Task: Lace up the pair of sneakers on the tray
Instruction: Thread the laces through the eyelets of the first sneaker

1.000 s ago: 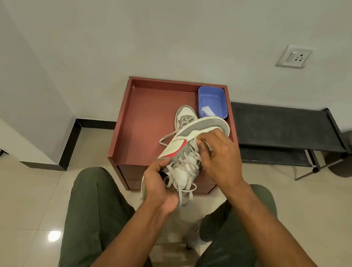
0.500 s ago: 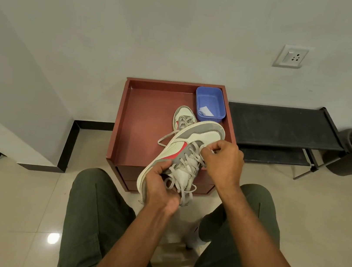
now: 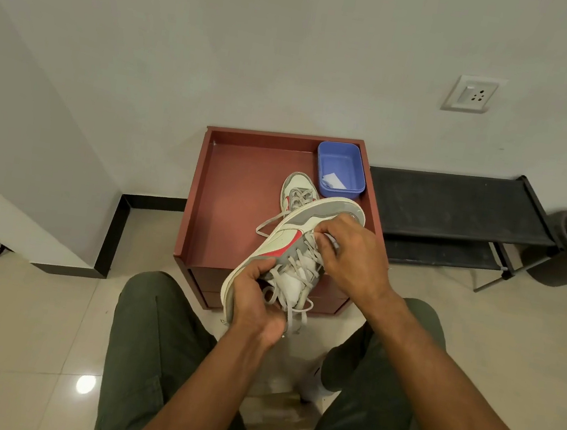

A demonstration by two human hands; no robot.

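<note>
Sneaker point(image 3: 283, 240) tilted on its side above the near edge of the red tray point(image 3: 231, 207), toe pointing away from me, sole toward the left. My left hand point(image 3: 253, 306) grips it at the heel end, fingers curled round the collar beside the loose grey laces point(image 3: 296, 279). My right hand point(image 3: 352, 258) sits over the upper eyelets, fingertips pinching a lace near the toe end. I see the second sneaker point(image 3: 298, 191) lying flat in the tray behind the held one, a lace end trailing off to its left. A blue tub point(image 3: 340, 168) stands in the tray's far right corner, just beside that shoe
</note>
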